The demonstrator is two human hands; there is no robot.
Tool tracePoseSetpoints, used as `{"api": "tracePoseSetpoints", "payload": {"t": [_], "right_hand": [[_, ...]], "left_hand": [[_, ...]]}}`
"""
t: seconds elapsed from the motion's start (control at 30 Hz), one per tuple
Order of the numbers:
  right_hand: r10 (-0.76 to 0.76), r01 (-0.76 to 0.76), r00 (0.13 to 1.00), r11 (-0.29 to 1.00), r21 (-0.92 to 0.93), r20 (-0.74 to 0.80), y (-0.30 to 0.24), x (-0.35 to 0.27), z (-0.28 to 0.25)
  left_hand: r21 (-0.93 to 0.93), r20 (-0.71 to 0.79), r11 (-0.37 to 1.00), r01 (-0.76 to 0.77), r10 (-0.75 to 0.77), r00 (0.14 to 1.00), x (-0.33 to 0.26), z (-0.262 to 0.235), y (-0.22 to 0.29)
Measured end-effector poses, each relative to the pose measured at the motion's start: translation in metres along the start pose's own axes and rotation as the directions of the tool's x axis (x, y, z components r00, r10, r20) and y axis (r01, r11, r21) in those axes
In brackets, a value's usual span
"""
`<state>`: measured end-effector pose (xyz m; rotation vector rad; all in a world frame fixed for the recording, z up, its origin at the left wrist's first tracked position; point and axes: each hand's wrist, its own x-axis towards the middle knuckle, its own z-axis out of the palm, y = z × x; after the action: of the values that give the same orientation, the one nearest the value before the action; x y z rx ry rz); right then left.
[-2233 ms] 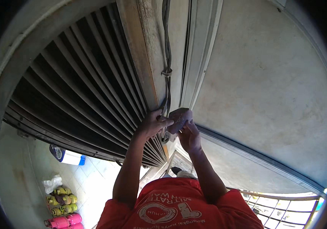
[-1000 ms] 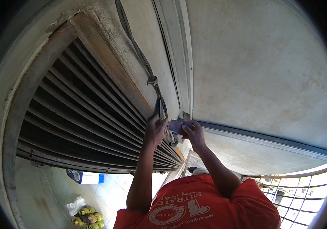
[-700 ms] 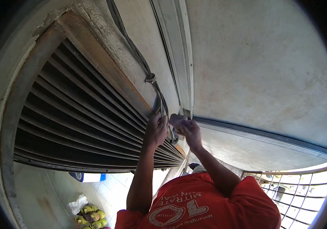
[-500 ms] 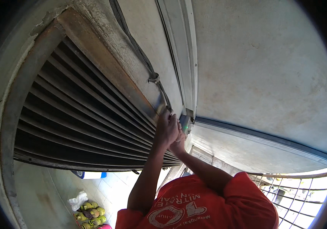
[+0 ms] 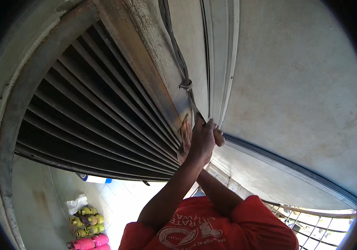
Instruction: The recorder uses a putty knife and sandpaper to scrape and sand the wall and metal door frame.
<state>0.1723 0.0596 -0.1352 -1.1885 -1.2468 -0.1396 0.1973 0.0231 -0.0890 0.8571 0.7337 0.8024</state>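
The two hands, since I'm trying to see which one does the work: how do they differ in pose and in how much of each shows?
The left hand is in front, its back to the camera, fingers raised against the rusty frame beside the slatted shutter. The right hand is mostly hidden behind the left; only a few knuckles show. Both reach to the same spot below the tied cable.

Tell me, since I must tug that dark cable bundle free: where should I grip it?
Grip the cable bundle just above its tie, coming from the right, the frame side. There it runs exposed along the wall; lower down both hands cover it.
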Motion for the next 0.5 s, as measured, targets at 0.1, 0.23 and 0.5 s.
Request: {"api": "tracePoseSetpoints", "payload": {"t": [0.1, 0.23, 0.5], "right_hand": [[-0.062, 0.067, 0.995, 0.995, 0.071, -0.078, -0.008, 0.009, 0.008], [-0.104, 0.131, 0.975, 0.983, 0.128, -0.194, -0.024, 0.036, 0.019], [0.01, -0.005, 0.998, 0.997, 0.079, -0.056, -0.015, -0.018, 0.015]], "left_hand": [[-0.107, -0.068, 0.994, -0.014, 0.007, 0.998, -0.004, -0.001, 0.001], [-0.101, -0.076, 0.993, -0.057, 0.049, 0.996, -0.002, 0.006, 0.002], [-0.168, -0.081, 0.984, -0.053, 0.04, 0.996, 0.004, 0.007, -0.003]]}}
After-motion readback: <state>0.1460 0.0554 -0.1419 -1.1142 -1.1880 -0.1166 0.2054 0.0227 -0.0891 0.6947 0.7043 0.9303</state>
